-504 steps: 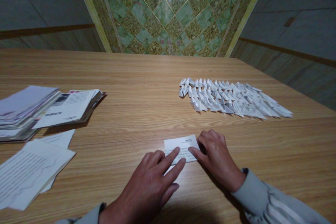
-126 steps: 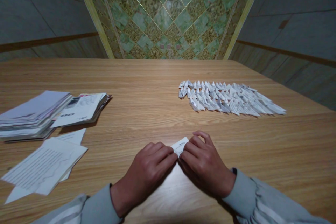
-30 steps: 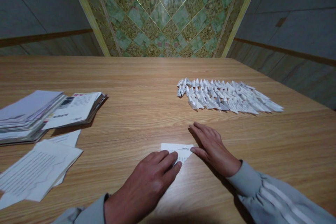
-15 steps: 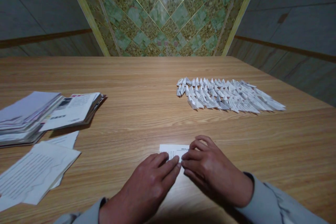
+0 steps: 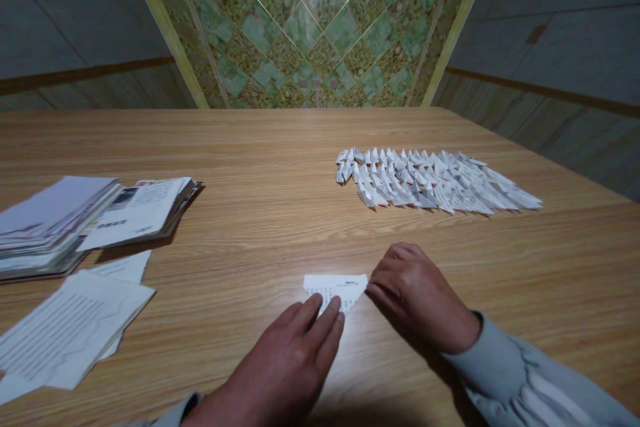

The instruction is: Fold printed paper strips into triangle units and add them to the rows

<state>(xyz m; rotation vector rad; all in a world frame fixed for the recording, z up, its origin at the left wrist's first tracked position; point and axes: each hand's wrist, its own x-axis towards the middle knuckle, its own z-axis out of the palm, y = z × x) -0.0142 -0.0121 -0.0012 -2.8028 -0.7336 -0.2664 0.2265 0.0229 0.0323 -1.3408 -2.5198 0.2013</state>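
A small folded piece of printed paper [image 5: 333,285] lies on the wooden table [image 5: 240,213] in front of me. Its top edge is straight and its right side slants down toward the left. My left hand [image 5: 287,353] rests on its lower part, fingers stretched out and slightly apart, hiding the bottom of the paper. At the paper's upper right corner, my right hand [image 5: 417,293] has thumb and fingers pressed together in a pinch. The fingertips touch that corner.
Rows of small folded paper shapes [image 5: 425,180] with pointed tips stand at the back right. To the left are a stack of papers [image 5: 55,213], a pile of printed sheets [image 5: 145,210] and loose lined sheets [image 5: 75,320]. A tiled wall [image 5: 310,27] rises behind the table.
My right hand has moved right and slightly away from me, from the middle of the paper to its upper right corner, and its fingers have closed. My left hand has barely moved.
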